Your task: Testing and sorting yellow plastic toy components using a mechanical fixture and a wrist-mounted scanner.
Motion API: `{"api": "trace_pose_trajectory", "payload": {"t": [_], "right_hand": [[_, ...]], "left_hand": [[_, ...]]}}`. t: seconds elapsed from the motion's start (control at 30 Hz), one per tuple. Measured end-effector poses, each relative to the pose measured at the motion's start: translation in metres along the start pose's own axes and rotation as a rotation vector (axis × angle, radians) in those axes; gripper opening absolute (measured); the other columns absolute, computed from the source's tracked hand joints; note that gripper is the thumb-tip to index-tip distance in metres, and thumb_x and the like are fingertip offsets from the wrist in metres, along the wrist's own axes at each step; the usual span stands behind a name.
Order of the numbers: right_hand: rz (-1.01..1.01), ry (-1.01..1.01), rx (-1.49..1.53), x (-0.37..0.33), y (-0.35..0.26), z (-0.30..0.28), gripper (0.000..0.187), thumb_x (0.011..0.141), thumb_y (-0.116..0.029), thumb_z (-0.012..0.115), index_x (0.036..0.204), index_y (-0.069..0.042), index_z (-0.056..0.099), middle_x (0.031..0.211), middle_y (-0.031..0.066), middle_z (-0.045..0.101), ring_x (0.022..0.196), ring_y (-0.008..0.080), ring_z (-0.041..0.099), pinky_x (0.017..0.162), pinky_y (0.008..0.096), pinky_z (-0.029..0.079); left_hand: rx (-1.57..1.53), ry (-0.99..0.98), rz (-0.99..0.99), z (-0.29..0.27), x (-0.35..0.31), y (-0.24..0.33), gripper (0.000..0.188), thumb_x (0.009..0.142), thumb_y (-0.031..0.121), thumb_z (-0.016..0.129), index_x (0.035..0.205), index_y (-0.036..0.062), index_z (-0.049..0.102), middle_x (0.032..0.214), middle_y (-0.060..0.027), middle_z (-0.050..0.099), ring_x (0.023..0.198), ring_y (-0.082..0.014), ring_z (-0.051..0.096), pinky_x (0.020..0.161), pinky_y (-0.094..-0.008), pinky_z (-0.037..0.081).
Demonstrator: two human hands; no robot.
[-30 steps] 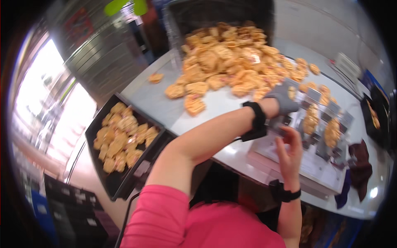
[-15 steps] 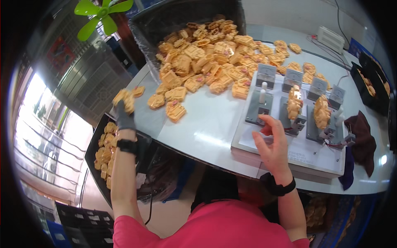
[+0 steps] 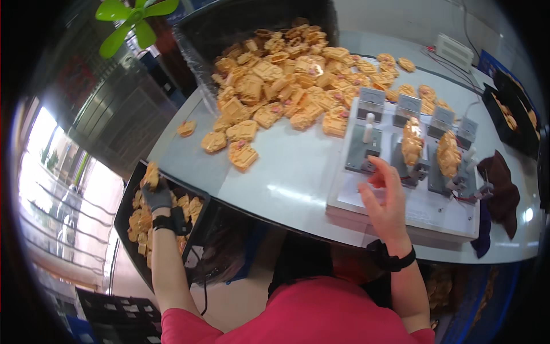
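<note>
My left hand (image 3: 157, 198), in a grey glove, is closed on a tan molded plastic part (image 3: 151, 174). It is over a black crate (image 3: 201, 213) of similar parts beside the table's left edge. My bare right hand (image 3: 387, 200) is open, thumb and fingers apart and nothing between them. It hovers at the left station of a white test fixture (image 3: 342, 200). That station's upright white lever (image 3: 368, 129) stands just beyond my fingertips. Two tan parts, one in the middle (image 3: 412, 142) and one farther right (image 3: 448, 153), sit upright on the fixture's other stations, below small grey meters (image 3: 408, 108).
A large heap of tan parts (image 3: 266, 80) spills from a plastic-lined black bin (image 3: 197, 34) across the table. A dark cloth (image 3: 498, 195) lies right of the fixture. Farther right are black trays (image 3: 497, 117) and a white power box (image 3: 454, 50). A green fan (image 3: 135, 22) stands upper left.
My left hand has dropped from beside the table's edge to over the black crate, carrying the tan part. My right hand stays nearly still by the fixture.
</note>
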State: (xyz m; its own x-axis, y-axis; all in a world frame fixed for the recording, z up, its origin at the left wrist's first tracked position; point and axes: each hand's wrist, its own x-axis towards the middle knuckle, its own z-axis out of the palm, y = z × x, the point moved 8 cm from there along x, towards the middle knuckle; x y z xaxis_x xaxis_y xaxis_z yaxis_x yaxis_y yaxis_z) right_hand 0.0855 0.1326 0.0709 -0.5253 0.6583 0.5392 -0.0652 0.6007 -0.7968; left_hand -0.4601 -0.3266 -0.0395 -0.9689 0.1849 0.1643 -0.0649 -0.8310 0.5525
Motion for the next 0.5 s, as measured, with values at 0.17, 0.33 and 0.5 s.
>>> {"api": "trace_pose_trajectory", "payload": {"t": [0.17, 0.33, 0.5], "right_hand": [[0.076, -0.004, 0.065, -0.005, 0.012, -0.005, 0.044, 0.084, -0.004, 0.067, 0.127, -0.004, 0.055, 0.101, 0.0045, 0.055, 0.085, 0.0146, 0.054, 0.079, 0.0285, 0.046], [0.063, -0.013, 0.155, -0.002, 0.014, -0.005, 0.034, 0.083, -0.004, 0.068, 0.116, -0.004, 0.059, 0.097, 0.0047, 0.054, 0.082, 0.0143, 0.053, 0.077, 0.0273, 0.045], [-0.011, -0.048, 0.082, 0.005, -0.002, 0.001, 0.031, 0.083, -0.008, 0.071, 0.112, -0.005, 0.060, 0.095, 0.0066, 0.056, 0.078, 0.0170, 0.052, 0.072, 0.0283, 0.045]], "left_hand": [[-0.149, -0.183, -0.274, 0.201, -0.094, -0.102, 0.030, 0.087, 0.013, 0.058, 0.113, -0.0002, 0.056, 0.112, -0.0142, 0.064, 0.102, -0.0257, 0.064, 0.084, -0.0349, 0.057], [-0.188, -0.222, -0.679, 0.293, -0.146, -0.180, 0.035, 0.089, 0.014, 0.057, 0.121, -0.0018, 0.053, 0.116, -0.0164, 0.061, 0.103, -0.0279, 0.063, 0.083, -0.0334, 0.057], [0.280, -0.559, -0.597, 0.385, -0.178, -0.261, 0.041, 0.092, 0.014, 0.059, 0.130, 0.0018, 0.049, 0.119, -0.0084, 0.059, 0.108, -0.0219, 0.061, 0.094, -0.0339, 0.052]]}}
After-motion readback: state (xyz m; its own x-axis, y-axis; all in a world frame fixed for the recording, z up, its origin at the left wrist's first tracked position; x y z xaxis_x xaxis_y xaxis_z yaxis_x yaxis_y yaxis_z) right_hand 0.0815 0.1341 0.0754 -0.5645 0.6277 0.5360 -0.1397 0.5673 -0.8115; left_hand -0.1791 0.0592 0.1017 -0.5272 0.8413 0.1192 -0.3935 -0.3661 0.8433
